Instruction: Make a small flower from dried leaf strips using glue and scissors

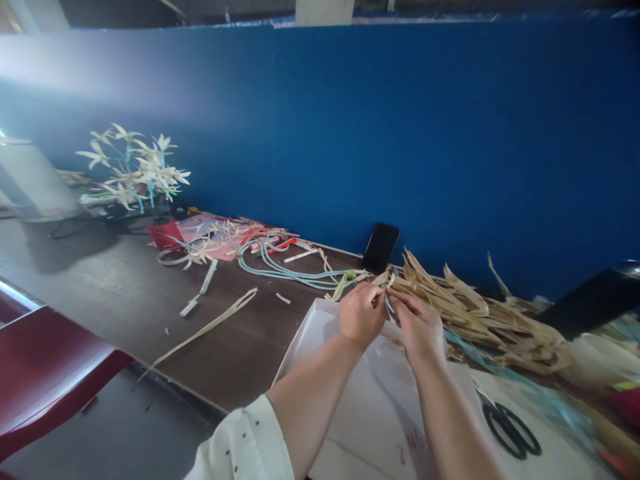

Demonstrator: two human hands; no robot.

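Observation:
My left hand [362, 313] and my right hand [419, 324] meet above the far end of a white box lid [345, 413]. Both have their fingers pinched together around a small piece of dried corn husk [383, 277]. A bit of light blue strip [389, 305] shows below the fingertips, and the fingers partly hide how it joins the husk. Just right of my right hand lies a heap of dried corn husks [465, 307]. Light blue cords [280, 272] run along the table to the left of my hands.
Black-handled scissors [510, 427] lie at right. A dark phone [381, 245] leans on the blue wall [400, 133]. Left stand husk flowers [145, 167] in a red pot [166, 235]. A long husk strip [210, 327] lies near the table edge. A red chair [50, 373] is at lower left.

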